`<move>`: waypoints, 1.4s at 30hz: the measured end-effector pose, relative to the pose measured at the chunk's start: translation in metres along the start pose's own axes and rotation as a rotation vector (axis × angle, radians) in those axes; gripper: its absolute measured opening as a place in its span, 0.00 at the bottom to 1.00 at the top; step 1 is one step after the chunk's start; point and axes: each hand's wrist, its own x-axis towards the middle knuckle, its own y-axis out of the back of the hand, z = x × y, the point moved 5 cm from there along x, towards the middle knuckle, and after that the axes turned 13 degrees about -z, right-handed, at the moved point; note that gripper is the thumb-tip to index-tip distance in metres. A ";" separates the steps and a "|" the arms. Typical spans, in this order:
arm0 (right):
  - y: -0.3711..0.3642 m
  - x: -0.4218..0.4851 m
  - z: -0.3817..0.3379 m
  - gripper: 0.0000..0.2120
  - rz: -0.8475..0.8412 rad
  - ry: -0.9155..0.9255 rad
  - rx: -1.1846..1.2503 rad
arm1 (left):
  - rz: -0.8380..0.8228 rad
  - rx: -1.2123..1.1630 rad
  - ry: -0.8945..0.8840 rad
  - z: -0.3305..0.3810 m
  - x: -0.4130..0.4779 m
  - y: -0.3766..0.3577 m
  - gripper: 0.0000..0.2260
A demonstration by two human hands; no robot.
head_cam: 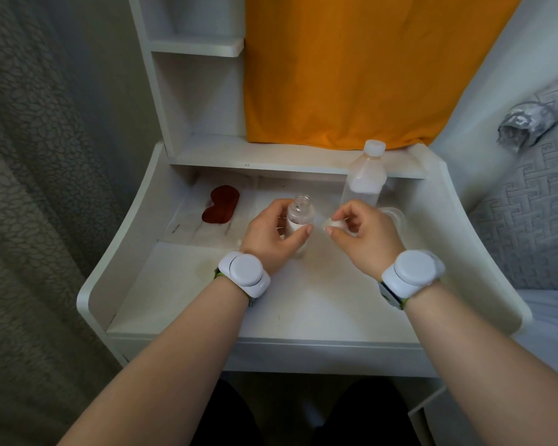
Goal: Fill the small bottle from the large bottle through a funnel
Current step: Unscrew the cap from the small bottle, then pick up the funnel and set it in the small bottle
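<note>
The small clear bottle (299,211) stands upright on the white desk (303,304), its mouth uncovered. My left hand (271,235) grips its body from the left. Just to its right, my right hand (361,235) pinches a small white cap (334,224) between thumb and fingers. Behind my right hand stands the large clear plastic bottle (364,178), upright with its white cap on. A clear, funnel-like rim (393,215) shows behind my right hand, mostly hidden.
A dark red, mask-shaped piece (221,204) lies on a clear sheet at the desk's back left. White shelves (197,46) rise at the back left, an orange cloth (351,69) hangs behind. Raised side walls edge the desk; a grey bed (535,204) is on the right.
</note>
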 end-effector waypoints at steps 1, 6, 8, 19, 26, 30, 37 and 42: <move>-0.004 -0.001 0.004 0.08 -0.006 -0.024 -0.010 | 0.000 0.005 -0.002 -0.001 0.000 0.000 0.16; -0.020 0.000 0.016 0.07 -0.088 -0.101 -0.073 | -0.022 0.026 0.023 -0.004 0.001 -0.002 0.20; -0.023 0.001 0.020 0.05 -0.125 -0.115 -0.108 | -0.030 0.046 0.044 -0.004 0.001 -0.002 0.24; -0.024 -0.002 0.019 0.08 -0.176 -0.143 -0.163 | -0.055 0.056 0.095 -0.005 0.000 -0.003 0.35; 0.029 -0.008 0.013 0.09 0.040 -0.052 -0.177 | 0.094 0.185 -0.028 0.021 -0.004 0.012 0.31; 0.062 -0.011 0.024 0.10 0.135 -0.110 -0.204 | 0.242 0.291 -0.161 0.058 -0.010 0.017 0.22; 0.070 -0.010 0.044 0.21 0.019 -0.280 -0.317 | 0.169 0.291 -0.319 0.106 0.000 -0.029 0.15; 0.061 -0.013 0.061 0.24 -0.018 -0.361 -0.271 | -0.024 0.301 -0.102 0.089 0.021 -0.075 0.18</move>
